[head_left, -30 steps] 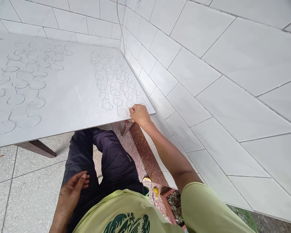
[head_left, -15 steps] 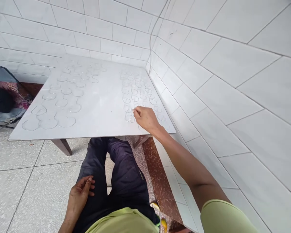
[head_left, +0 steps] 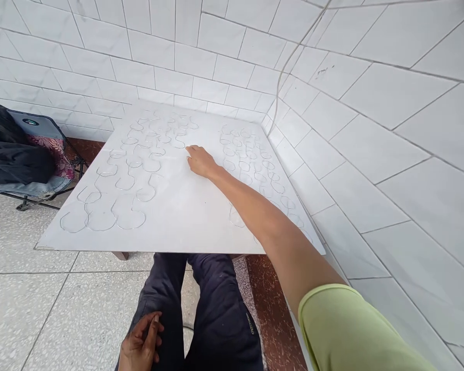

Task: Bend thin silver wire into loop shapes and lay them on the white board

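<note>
At the far left of the frame, a folding chair carries a dark cloth. Beside it, on the left part of the white surface, lies one group of thin wires, bent in S-like curves. Low in the frame, the left hand rests above the dark trousers, apart from all wires; its fingers are curled, the thumb against the index finger, and whether something thin is pinched there I cannot tell. Near the centre, the right hand has thumb and index finger slightly parted, with no wire visible between them; its fingertips are just beside, maybe touching, an S-shaped wire at this group's right edge. The step in hand appears to be handling this single piece, which would call for a light touch, so that the neighbours are not disturbed. Further right, partly behind the forearm, a second group of wires lies along the tiled wall.
</note>
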The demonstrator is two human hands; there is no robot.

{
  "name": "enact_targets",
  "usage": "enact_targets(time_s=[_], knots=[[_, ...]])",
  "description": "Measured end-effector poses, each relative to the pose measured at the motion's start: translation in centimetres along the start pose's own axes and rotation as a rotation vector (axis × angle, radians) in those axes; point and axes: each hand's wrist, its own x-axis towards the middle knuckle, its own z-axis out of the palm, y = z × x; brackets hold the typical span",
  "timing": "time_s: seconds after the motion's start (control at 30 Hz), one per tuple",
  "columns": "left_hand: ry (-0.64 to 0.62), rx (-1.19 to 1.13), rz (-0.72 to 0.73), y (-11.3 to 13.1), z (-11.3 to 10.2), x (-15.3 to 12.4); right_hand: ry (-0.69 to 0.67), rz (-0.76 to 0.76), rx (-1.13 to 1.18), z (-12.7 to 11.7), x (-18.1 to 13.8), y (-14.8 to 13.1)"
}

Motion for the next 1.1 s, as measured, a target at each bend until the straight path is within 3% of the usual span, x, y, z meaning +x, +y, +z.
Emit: enact_targets(time_s=[0.17,0.3,0.43,0.6,0.87,0.97,1.1], knots=[[0.035,0.012,-0.032,-0.1,-0.2,0.6,-0.12,0.049,-0.04,2.7,5.1,-0.6],[0.01,0.0,-0.019,0.5,-0.4,0.5,-0.142,0.059,-0.056,3.5,4.1,-0.8],[0.016,-0.007,0.007,1.0,-0.3,0.4,-0.195,0.029,-0.074,2.8,-0.8,-1.6],[-0.021,0.02,0.052,1.9,0.0,0.0,-0.239,0.001,-0.044,2.4,-9.5,-4.1],[-0.066,0.073,0.102,1.0,0.6,-0.3,0.02,-0.167,0.0,4.3,-25.4,-8.8],[-0.067,0.11,0.127,1.2,0.6,-0.5,0.102,-0.206,0.008,5.2,-28.8,-9.1],[-0.058,0.147,0.141,2.0,0.7,-0.7,0.182,-0.217,0.08,6.5,-30.8,-7.4]])
